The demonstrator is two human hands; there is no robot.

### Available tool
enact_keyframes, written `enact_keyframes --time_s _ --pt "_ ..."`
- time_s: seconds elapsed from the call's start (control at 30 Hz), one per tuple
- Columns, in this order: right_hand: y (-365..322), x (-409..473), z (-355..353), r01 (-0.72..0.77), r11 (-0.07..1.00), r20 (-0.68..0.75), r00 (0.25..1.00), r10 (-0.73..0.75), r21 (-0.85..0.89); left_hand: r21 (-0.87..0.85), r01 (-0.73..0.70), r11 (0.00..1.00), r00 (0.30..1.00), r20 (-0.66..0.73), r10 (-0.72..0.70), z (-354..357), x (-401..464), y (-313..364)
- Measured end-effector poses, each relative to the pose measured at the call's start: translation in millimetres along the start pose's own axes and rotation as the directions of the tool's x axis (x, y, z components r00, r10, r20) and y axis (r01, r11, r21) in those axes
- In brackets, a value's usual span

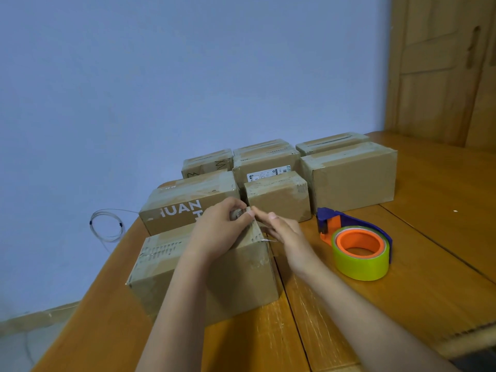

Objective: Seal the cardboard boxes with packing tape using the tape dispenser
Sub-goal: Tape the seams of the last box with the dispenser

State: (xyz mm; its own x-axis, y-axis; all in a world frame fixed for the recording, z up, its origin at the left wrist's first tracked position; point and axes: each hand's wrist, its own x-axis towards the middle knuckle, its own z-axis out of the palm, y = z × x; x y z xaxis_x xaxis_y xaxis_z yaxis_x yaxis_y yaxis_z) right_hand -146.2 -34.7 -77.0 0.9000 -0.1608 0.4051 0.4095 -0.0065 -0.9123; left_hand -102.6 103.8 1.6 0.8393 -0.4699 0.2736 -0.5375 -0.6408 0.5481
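**Desk:** What's nearest the lens?

**Photographer:** Two bare forearms reaching over a varnished wooden plank counter [349,304] to the closest brown cardboard box [204,275], its top already streaked with clear tape. The left hand [217,232] rests on the box's far right corner, fingers [241,214] curled round a small crumpled wad of clear tape [236,214]. The right hand [285,229] pinches a thin loose strip of the same film where it lifts off that corner.

**Desk:** So which step is this?

**Photographer:** Tidying a tape end on the corner, I'd judge, not laying a fresh run. Whether the strip is being pressed down or peeled away I cannot tell.

**Desk:** And the dispenser?

**Photographer:** Unheld. The blue-and-orange plastic tape dispenser [346,224] lies on the counter just right of the hands, its yellow-green tape roll [359,261] on an orange core. Next, probably, one hand must let go of the scrap and take it up.

**Desk:** Beyond that?

**Photographer:** A box printed with white letters [185,208], then six more taped cardboard boxes [349,178] in rows toward the pale blue wall [161,76]; a coil of thin clear wire [107,226] hangs left.
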Motion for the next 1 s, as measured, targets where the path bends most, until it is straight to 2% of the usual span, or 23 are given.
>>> enact_keyframes --time_s 0.13,0.3,0.53,0.63,0.83,1.0 --pt "-0.5 -4.9 -4.2 0.091 0.994 -0.014 0.996 -0.092 -0.056 0.004 0.006 1.000 1.000 0.001 -0.006 -0.4 1.2 -0.8" --pt "-5.0 -12.7 -8.7 0.242 0.962 -0.165 0.951 -0.261 -0.127 -0.032 0.013 0.999 1.000 0.009 -0.013 -0.9 -0.7 -0.4" --pt "-1.3 -25.4 0.6 0.415 0.855 -0.032 0.895 -0.446 -0.312 -0.046 0.021 0.999 1.000 0.010 -0.020 -1.4 0.1 -2.0" --pt "-0.3 -26.0 -0.2 0.414 0.839 -0.032 0.891 -0.453 -0.352 -0.044 0.018 0.999 1.000 0.012 -0.018 -1.3 0.0 -1.0" --pt "-1.2 -26.0 -1.9 0.412 0.856 -0.038 0.895 -0.445 -0.312 -0.044 0.020 0.999 1.000 0.008 -0.020 -1.3 -0.7 -0.4" --pt "0.1 -22.4 -2.4 0.319 0.920 -0.039 0.941 -0.336 -0.227 -0.029 0.011 1.000 1.000 0.015 -0.011 -2.2 -1.8 0.9"
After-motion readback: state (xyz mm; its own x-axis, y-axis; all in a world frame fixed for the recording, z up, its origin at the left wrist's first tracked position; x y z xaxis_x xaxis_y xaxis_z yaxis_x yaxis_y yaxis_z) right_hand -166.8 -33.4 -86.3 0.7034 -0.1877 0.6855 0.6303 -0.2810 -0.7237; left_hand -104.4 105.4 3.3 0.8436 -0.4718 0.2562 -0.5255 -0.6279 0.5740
